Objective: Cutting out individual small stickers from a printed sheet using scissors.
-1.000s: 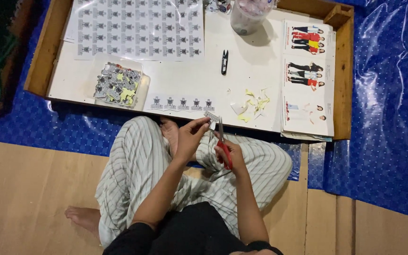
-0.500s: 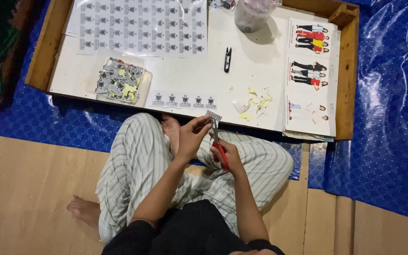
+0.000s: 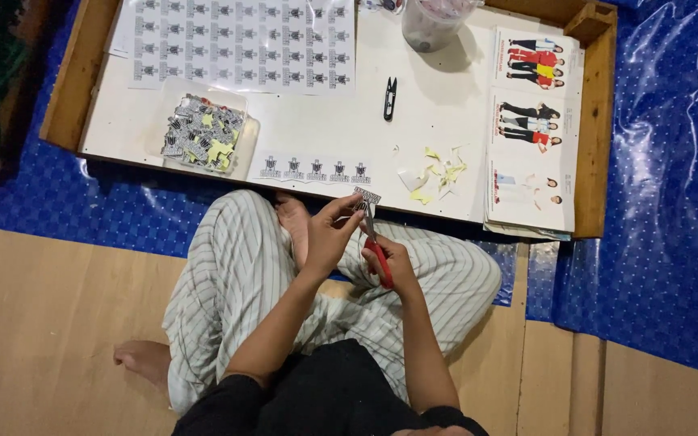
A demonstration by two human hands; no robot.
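Scissors (image 3: 376,252): red-handled pair in your right hand (image 3: 393,260), long axis running near vertical in the head view, blades pointing up and away from you toward the bench (image 3: 317,129), tips meeting the sticker piece.
Sticker piece (image 3: 367,196): small printed cutout, pinched by your left hand (image 3: 329,234) at its lower left edge, held over your knees just short of the bench's near edge.
Left hand: fingers closed narrow on the sticker piece, thumb and forefinger doing the pinching.
Right hand: wrapped round the scissor handles; can't tell how far the blades are parted, too small.
Strip (image 3: 313,169): row of five cut stickers lying flat on the bench, long axis left to right, just beyond your hands.
Tray (image 3: 203,134): clear shallow one holding a heap of cut pieces, off to the left.
Scraps (image 3: 434,169): yellow and white bits, to the right of the strip.
Snips (image 3: 389,98): little black pair, mid-bench, lying roughly upright in view.
Sheet (image 3: 240,40): big uncut sticker sheet at the far side.
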